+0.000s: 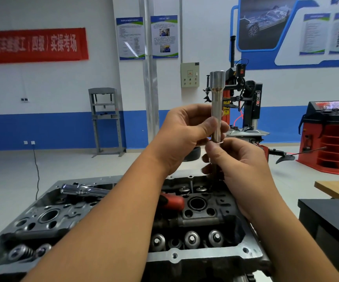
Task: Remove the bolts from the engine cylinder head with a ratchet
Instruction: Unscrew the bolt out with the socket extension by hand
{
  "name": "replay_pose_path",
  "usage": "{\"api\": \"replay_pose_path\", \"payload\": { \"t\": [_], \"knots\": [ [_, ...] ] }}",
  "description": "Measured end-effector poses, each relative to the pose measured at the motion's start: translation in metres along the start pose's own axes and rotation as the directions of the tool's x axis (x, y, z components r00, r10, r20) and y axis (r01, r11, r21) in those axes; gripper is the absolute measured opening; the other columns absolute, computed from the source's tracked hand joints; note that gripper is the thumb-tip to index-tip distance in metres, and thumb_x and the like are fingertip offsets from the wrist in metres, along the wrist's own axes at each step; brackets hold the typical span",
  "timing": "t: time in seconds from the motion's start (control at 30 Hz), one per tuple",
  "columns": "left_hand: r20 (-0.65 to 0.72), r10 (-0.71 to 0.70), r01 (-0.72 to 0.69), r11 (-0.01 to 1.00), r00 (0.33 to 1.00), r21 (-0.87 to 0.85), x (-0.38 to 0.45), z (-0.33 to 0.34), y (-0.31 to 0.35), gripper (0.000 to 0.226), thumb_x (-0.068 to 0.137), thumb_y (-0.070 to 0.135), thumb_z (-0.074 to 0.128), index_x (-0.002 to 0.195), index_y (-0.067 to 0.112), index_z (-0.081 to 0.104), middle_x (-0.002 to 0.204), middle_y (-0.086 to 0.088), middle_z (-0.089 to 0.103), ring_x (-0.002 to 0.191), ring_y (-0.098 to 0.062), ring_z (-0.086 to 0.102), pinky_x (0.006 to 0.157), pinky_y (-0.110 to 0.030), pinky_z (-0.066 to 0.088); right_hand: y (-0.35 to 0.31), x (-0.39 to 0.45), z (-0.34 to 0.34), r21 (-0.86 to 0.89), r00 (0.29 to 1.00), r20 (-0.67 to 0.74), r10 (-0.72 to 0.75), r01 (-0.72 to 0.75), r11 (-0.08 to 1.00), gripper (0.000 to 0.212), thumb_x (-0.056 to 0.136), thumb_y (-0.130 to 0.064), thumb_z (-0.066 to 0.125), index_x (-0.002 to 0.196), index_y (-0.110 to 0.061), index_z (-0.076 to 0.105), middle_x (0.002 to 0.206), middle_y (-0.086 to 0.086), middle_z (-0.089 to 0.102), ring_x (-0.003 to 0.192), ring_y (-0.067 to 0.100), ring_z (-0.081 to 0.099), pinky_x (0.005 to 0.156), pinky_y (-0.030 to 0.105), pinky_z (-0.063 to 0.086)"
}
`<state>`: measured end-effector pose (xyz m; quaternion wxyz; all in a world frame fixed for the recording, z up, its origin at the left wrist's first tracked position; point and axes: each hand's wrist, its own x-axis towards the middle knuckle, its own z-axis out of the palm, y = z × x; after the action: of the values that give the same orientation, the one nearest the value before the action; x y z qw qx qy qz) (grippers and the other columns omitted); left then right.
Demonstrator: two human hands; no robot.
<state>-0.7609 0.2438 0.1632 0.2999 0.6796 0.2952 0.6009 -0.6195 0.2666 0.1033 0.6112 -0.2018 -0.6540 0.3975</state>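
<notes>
Long socket: polished steel, rigid, weighty, slippery; upright above cylinder head. Left hand fingers wrapped round its lower shaft. Right hand, just below, pinches bolt at socket mouth. Grip mid-shaft. Ratchet lies on head, below left hand.

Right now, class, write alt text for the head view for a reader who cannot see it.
A left hand grips a long silver deep socket upright while the right hand pinches a bolt below it. Beneath lies a grey metal cylinder head, with a chrome ratchet resting on it.
</notes>
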Motion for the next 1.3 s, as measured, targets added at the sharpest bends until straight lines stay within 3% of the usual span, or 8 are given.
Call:
{"api": "replay_pose_path", "payload": {
  "t": [0.13,0.3,0.43,0.6,0.8,1.03,1.1,1.3],
  "knots": [
    [-0.046,0.01,-0.011,1.0,0.999,-0.015,-0.0011,0.0031,0.0013,0.031,0.075,0.018,0.08,0.103,0.007,0.072,0.093,-0.01,0.077,0.092,-0.031,0.07,0.089,-0.049,0.056,-0.0007,-0.0018,-0.0011,0.003,0.997,-0.079,-0.014,0.014,1.0,0.015,0.084,-0.022,0.086,0.083,-0.018,0.071,0.073,0.005,0.075,0.067,0.028,0.076,0.065,0.042,0.061],
    [0.021,0.0,0.001,0.998,1.0,-0.056,-0.0009,0.0019,0.0009,0.023,0.099,0.005,0.062,0.121,0.003,0.069,0.104,-0.012,0.077,0.099,-0.028,0.072,0.093,-0.044,0.06,-0.0004,-0.0012,-0.0003,-0.004,1.0,-0.028,-0.011,0.011,1.0,0.015,0.095,-0.028,0.074,0.084,-0.018,0.073,0.077,0.001,0.075,0.065,0.023,0.074,0.066,0.043,0.061],
    [-0.023,0.02,-0.02,1.0,1.0,-0.005,-0.0006,0.0033,0.0009,0.024,0.095,-0.008,0.064,0.119,-0.003,0.066,0.097,-0.014,0.077,0.087,-0.027,0.072,0.086,-0.042,0.062,-0.0007,-0.0007,0.0007,-0.005,1.0,-0.018,-0.017,0.017,1.0,0.009,0.083,-0.04,0.075,0.085,-0.03,0.075,0.077,0.001,0.076,0.067,0.023,0.075,0.066,0.042,0.06],
    [-0.088,0.028,-0.028,1.0,0.996,-0.006,-0.0002,0.002,0.0009,0.027,0.085,-0.004,0.078,0.108,0.006,0.069,0.103,-0.017,0.076,0.091,-0.028,0.072,0.08,-0.036,0.062,0.0014,-0.0015,-0.0017,-0.061,0.998,-0.049,-0.025,0.022,0.998,0.017,0.078,-0.029,0.088,0.085,-0.032,0.073,0.077,0.002,0.076,0.072,0.028,0.077,0.073,0.049,0.062],
    [0.03,-0.03,0.03,1.0,0.999,-0.006,-0.0007,0.003,0.0001,0.017,0.104,0.003,0.058,0.118,0.0,0.067,0.095,-0.011,0.076,0.089,-0.026,0.071,0.083,-0.037,0.061,-0.0007,-0.0005,0.0006,-0.037,1.0,0.004,-0.005,0.005,0.999,0.005,0.09,-0.028,0.077,0.085,-0.03,0.077,0.078,-0.001,0.076,0.068,0.021,0.075,0.065,0.041,0.057],
    [-0.139,-0.003,0.007,1.0,0.99,0.029,-0.0002,0.0042,0.001,0.035,0.08,0.011,0.082,0.108,-0.003,0.067,0.091,-0.016,0.071,0.078,-0.027,0.065,0.074,-0.044,0.055,0.0027,-0.0004,-0.0003,-0.074,0.999,-0.035,-0.008,0.005,0.997,0.021,0.069,-0.042,0.082,0.088,-0.035,0.076,0.078,0.002,0.077,0.075,0.029,0.076,0.079,0.057,0.063],
    [-0.093,-0.037,0.039,0.999,0.995,0.026,-0.0003,0.0032,0.0011,0.025,0.088,0.023,0.074,0.106,0.007,0.07,0.09,-0.009,0.074,0.084,-0.028,0.065,0.077,-0.044,0.053,0.0032,-0.0005,-0.0003,-0.078,0.999,-0.034,-0.01,0.008,0.997,0.022,0.07,-0.043,0.082,0.091,-0.037,0.076,0.078,0.001,0.077,0.075,0.027,0.077,0.079,0.058,0.062],
    [0.002,-0.028,0.028,1.0,1.0,0.001,0.0007,0.0047,-0.0005,0.022,0.107,0.001,0.048,0.121,0.003,0.065,0.095,-0.006,0.077,0.085,-0.024,0.071,0.079,-0.036,0.062,0.0041,0.0021,0.0004,-0.079,0.999,-0.044,-0.011,0.008,0.997,0.017,0.075,-0.043,0.077,0.091,-0.038,0.077,0.076,0.003,0.077,0.072,0.024,0.077,0.078,0.057,0.063]
  ]
}}
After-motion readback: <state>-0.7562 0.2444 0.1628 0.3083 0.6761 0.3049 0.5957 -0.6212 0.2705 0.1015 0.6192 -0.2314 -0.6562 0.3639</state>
